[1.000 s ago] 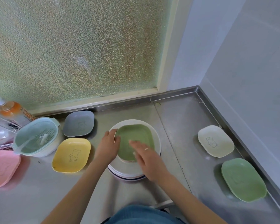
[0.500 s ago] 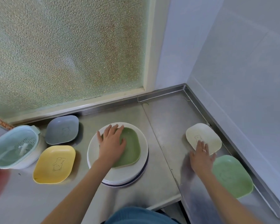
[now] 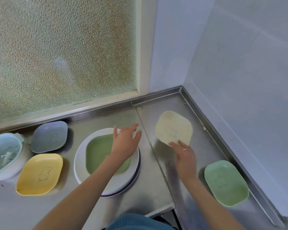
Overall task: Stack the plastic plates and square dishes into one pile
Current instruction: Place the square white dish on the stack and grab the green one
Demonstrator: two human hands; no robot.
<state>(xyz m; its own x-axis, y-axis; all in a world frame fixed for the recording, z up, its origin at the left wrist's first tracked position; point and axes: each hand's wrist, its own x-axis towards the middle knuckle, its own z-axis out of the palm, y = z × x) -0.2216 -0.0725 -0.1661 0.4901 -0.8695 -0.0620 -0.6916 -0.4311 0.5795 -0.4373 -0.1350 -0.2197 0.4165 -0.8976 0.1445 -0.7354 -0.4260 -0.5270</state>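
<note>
In the head view, a pile of round white plates (image 3: 106, 185) is seen on the steel counter (image 3: 140, 201), with a dark green square dish (image 3: 98, 151) already laid on top of it. The left hand (image 3: 125, 143) is held over the right edge of the pile, fingers spread and straight, nothing gripped. The cream dish (image 3: 173, 128) is raised and tilted near the back corner, pinched at its near edge by the right hand (image 3: 184, 156).

The step in hand is judged to be the carrying of the cream dish to the pile. For the next move, the dish needs to be swung left, levelled, and nested squarely into the dark green one, so that it is not left crooked.

Still to be gathered are a light green dish (image 3: 226, 183) on the right, and a yellow dish (image 3: 40, 173) and a grey dish (image 3: 50, 136) on the left, all well apart from the pile. A pale colander (image 3: 5, 155) is seen at the far left.
</note>
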